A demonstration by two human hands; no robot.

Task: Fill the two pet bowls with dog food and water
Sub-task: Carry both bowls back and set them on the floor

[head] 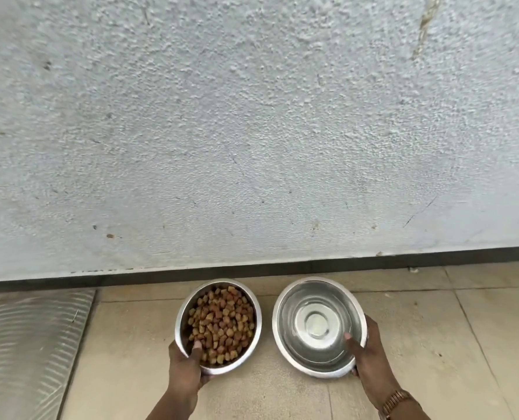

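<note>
Two round steel bowls held side by side at the bottom centre, near a rough wall.

The left hand point(188, 369) grips the near rim of the kibble bowl point(182, 313), thumb curled inside over brown, chunky kibble point(221, 324). The right hand point(368, 356) grips the near right rim of the water bowl point(285, 298), thumb inside; clear water point(315, 325) shows its shiny ringed bottom. A metal-link watch point(396, 400) bands the right wrist. Beige floor tiles point(434, 328) lie beneath, a ribbed grey mat point(30, 344) at lower left, the pitted white wall point(252, 131) above. No writing is legible.
</note>
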